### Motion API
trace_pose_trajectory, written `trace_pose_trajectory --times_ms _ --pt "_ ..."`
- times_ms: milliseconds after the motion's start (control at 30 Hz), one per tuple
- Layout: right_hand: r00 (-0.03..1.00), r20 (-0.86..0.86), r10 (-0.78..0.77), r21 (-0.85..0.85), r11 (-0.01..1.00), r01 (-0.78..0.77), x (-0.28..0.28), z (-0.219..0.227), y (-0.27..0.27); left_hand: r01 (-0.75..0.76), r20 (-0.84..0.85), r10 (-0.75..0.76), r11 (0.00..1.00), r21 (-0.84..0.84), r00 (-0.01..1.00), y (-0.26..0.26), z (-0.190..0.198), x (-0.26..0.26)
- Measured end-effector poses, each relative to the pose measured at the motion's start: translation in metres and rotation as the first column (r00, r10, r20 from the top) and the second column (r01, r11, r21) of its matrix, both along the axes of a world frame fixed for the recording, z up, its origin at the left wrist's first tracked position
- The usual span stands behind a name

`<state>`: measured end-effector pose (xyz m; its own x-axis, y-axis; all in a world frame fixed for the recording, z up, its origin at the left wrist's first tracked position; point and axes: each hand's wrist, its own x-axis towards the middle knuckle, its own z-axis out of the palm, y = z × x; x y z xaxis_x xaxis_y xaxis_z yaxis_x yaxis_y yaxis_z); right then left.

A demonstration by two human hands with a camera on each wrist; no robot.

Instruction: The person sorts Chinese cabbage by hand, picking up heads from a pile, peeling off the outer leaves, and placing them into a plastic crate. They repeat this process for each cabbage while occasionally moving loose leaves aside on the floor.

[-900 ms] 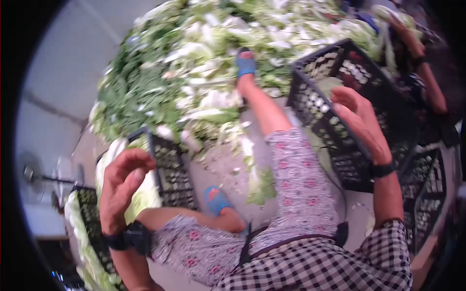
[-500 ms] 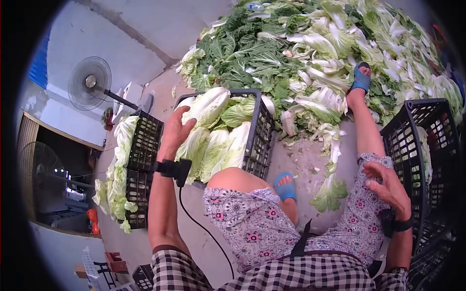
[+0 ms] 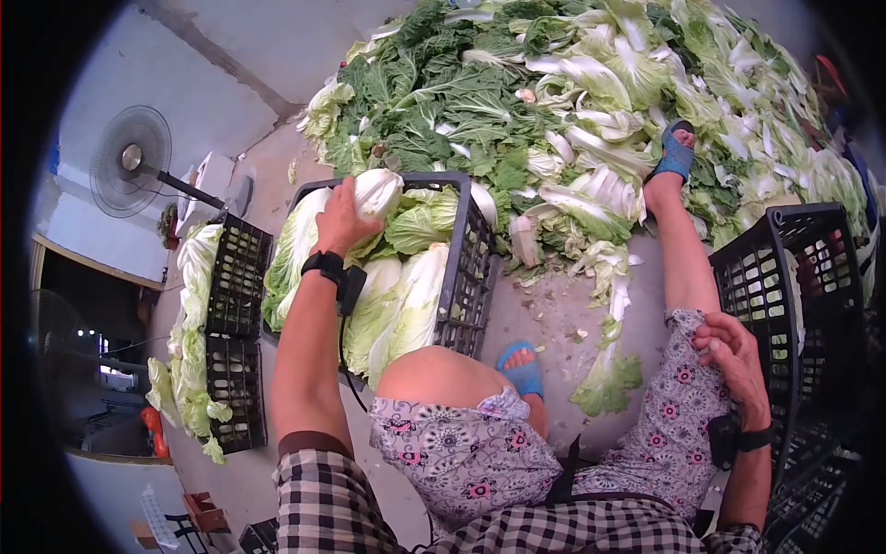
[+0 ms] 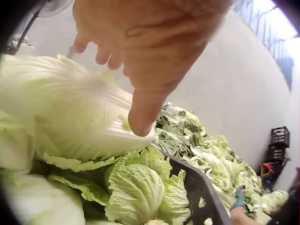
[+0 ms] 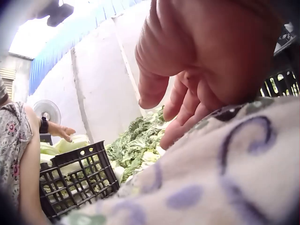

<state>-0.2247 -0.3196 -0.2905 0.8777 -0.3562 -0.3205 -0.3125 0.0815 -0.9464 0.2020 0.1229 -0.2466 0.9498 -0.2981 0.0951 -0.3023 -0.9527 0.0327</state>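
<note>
In the head view, my left hand (image 3: 341,220) lies over a pale Chinese cabbage (image 3: 380,192) at the top of a black crate (image 3: 468,277) full of cabbages. The left wrist view has the thumb of that hand (image 4: 150,51) touching the near end of the cabbage (image 4: 70,110), its other fingers extended above and beyond; their contact cannot be told. My right hand (image 3: 736,362) is beside the patterned cloth (image 3: 678,392) over the right knee, holding nothing. Its fingers hang loosely bent in the right wrist view (image 5: 199,65).
A large heap of loose leaves (image 3: 461,102) lies beyond the feet. Stacked crates with cabbages (image 3: 238,277) and a fan (image 3: 132,157) stand at the left. Another black crate (image 3: 801,277) is at the right. A torn leaf (image 3: 609,379) lies on the floor between the legs.
The view has swung left to the filled crate. My left hand has moved forward from the crate's near left side onto the upper cabbage. My right hand has come down beside the knee.
</note>
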Motion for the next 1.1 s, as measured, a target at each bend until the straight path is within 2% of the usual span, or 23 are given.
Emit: trace_pose_trajectory --times_ms 67,100,200,300,367,400,467,567,667,700,767,800,833,867,900,933,1000,1033,1100 --pt "1.0 0.018 -0.005 -0.001 1.0 0.005 0.0 -0.003 -0.002 -0.058 0.012 0.057 0.989 0.139 0.998 -0.015 0.004 -0.013" --pt "1.0 0.016 -0.014 0.005 1.0 0.014 0.0 -0.003 -0.002 -0.041 0.047 0.032 0.979 0.202 0.998 -0.018 0.001 -0.018" --pt "0.999 0.029 -0.031 0.034 0.999 0.03 0.0 -0.002 -0.002 0.023 0.082 -0.041 0.977 0.214 0.996 -0.021 0.0 -0.035" --pt "0.998 0.054 -0.032 0.072 0.997 0.028 -0.003 -0.004 -0.003 -0.071 0.151 0.084 0.994 -0.087 0.985 -0.01 0.016 -0.046" --pt "0.998 0.059 -0.038 0.092 0.995 0.032 -0.007 -0.009 -0.004 -0.078 0.233 0.162 0.94 -0.333 0.959 0.007 0.033 -0.051" --pt "0.997 0.062 -0.048 0.098 0.994 0.042 -0.006 -0.009 -0.005 -0.154 0.185 0.246 0.901 -0.406 0.951 0.012 0.05 -0.051" --pt "0.995 0.07 -0.07 0.111 0.992 0.062 -0.007 -0.009 -0.006 0.069 0.311 0.157 0.791 -0.608 0.937 0.019 0.083 -0.06" --pt "0.994 0.071 -0.083 0.119 0.99 0.074 -0.008 -0.015 -0.01 0.321 0.485 0.09 0.643 -0.695 0.87 0.01 0.135 -0.072" --pt "0.99 0.099 -0.105 0.037 0.994 0.102 -0.009 -0.004 0.003 0.339 0.338 -0.069 0.366 -0.867 0.939 -0.03 0.175 -0.115" --pt "0.984 0.152 -0.092 -0.019 0.995 0.096 -0.01 -0.012 0.004 0.318 0.288 -0.138 0.325 -0.891 0.948 -0.047 0.184 -0.137" --pt "0.975 0.214 -0.053 -0.251 0.962 0.107 -0.011 0.013 0.017 0.266 0.189 -0.227 0.384 -0.884 0.955 -0.071 0.192 -0.17" --pt "0.967 0.256 0.006 -0.313 0.947 0.077 -0.01 0.027 0.023 0.241 0.13 -0.279 0.414 -0.878 0.951 -0.084 0.192 -0.185" --pt "0.957 0.282 0.065 -0.379 0.924 0.049 -0.01 0.04 0.027 0.267 0.105 -0.327 0.504 -0.822 0.939 -0.098 0.19 -0.2" --pt "0.937 0.314 0.154 -0.529 0.848 0.038 -0.011 0.046 0.029 0.299 0.08 -0.37 0.583 -0.756 0.926 -0.111 0.189 -0.218" --pt "0.881 0.39 0.267 -0.583 0.812 0.012 -0.007 0.07 0.034 0.418 0.144 -0.431 0.654 -0.631 0.891 -0.129 0.19 -0.242" --pt "0.831 0.449 0.328 -0.649 0.759 0.05 -0.004 0.078 0.041 0.525 0.199 -0.496 0.699 -0.487 0.845 -0.144 0.187 -0.265" --pt "0.74 0.522 0.424 -0.722 0.681 0.119 -0.001 0.088 0.057 0.716 0.198 -0.701 0.598 -0.36 0.686 -0.16 0.174 -0.285" --pt "0.716 0.556 0.421 -0.701 0.701 0.132 -0.002 0.089 0.068 0.736 0.143 -0.752 0.557 -0.386 0.644 -0.171 0.172 -0.298" --pt "0.675 0.62 0.401 -0.65 0.744 0.155 0.0 0.087 0.085 0.659 -0.02 -0.823 0.469 -0.588 0.568 -0.181 0.17 -0.307"
